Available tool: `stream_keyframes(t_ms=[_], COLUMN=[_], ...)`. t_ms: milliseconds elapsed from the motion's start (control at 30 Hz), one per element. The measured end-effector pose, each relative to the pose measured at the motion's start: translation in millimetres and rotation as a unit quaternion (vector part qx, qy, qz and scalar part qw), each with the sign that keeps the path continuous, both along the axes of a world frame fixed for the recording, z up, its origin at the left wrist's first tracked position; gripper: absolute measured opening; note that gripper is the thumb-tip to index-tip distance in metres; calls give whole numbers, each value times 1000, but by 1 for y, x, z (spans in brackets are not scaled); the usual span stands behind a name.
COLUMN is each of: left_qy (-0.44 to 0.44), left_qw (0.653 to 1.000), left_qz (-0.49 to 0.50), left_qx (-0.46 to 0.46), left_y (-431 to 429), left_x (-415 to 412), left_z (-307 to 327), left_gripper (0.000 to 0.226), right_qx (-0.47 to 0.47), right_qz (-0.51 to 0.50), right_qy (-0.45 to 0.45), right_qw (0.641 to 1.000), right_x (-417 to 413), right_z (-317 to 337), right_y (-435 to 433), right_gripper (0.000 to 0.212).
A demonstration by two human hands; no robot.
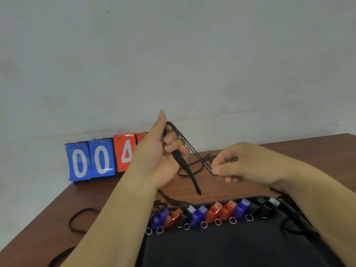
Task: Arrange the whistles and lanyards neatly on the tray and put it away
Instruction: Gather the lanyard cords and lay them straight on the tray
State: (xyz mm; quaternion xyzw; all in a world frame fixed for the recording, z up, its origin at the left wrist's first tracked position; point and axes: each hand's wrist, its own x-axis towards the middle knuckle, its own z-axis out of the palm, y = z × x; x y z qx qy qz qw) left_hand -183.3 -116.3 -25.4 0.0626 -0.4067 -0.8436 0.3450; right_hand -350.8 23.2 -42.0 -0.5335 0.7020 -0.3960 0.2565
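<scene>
A black lanyard (192,182) is held above the worktop (289,149), with the left hand (156,157) fingers curled round its gathered bundle and the right hand (246,164) fingers pinching its strands just to the right. Nearer, coloured whistles (212,211) line the far edge of the black tray (231,247); a flip scoreboard (100,160) stands far left.

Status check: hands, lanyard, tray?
Left hand grips folded black lanyard; right hand pinches its strands. Whistles rowed along tray far edge. Loose cords lie on table.
</scene>
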Motion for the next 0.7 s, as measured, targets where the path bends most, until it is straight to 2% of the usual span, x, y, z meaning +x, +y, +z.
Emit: stream_keyframes(t_ms=[133,300,367,433,533,700], left_qy=[46,80,93,108,128,140], left_qw=[998,995,994,992,989,988], left_qz=[-15,-34,-36,-37,-46,-35], left_qx=[45,48,50,54,53,53], left_y=[8,16,16,15,14,12], left_x=[2,4,6,6,7,7], left_z=[5,9,10,11,10,9], left_gripper=[42,49,49,49,49,52], right_qx=[15,14,20,16,19,37], right_qz=[41,67,81,92,128,181], right_qy=[-31,-33,-50,-142,-296,-339], right_qw=[999,997,995,985,946,923], right_x=[6,7,10,9,5,4], right_z=[-3,-5,-6,-11,-18,-23], right_y=[-2,-2,-2,-5,-8,-8], right_gripper=[23,20,26,22,17,16])
